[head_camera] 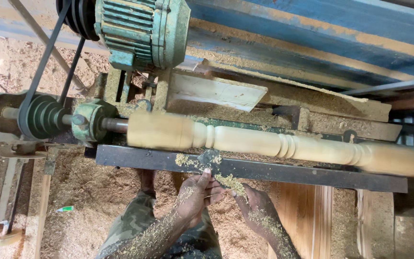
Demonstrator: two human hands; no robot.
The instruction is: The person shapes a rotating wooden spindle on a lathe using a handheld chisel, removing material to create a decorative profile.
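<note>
- Left hand [195, 194] and right hand [257, 211] are pinching a chisel [210, 157] on the tool rest [312, 173]; loosening grip risks kickback
- Fingers are nearing the spinning spindle [274, 143], risking catching

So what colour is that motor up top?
Green, worn and dusted with sawdust: the motor shows best in the head view.

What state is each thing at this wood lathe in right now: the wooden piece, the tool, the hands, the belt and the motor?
Wooden spindle: mounted on the lathe, blurred, partly shaped with beads and grooves.
Cutting tool: lying on the dark tool rest, tip at the spindle, covered in shavings.
Left hand: on the tool, dusted with shavings.
Right hand: beside it, fingers towards the tool.
Belt: fitted on the stepped pulley.
Green motor: dusty; running cannot be told.
</note>
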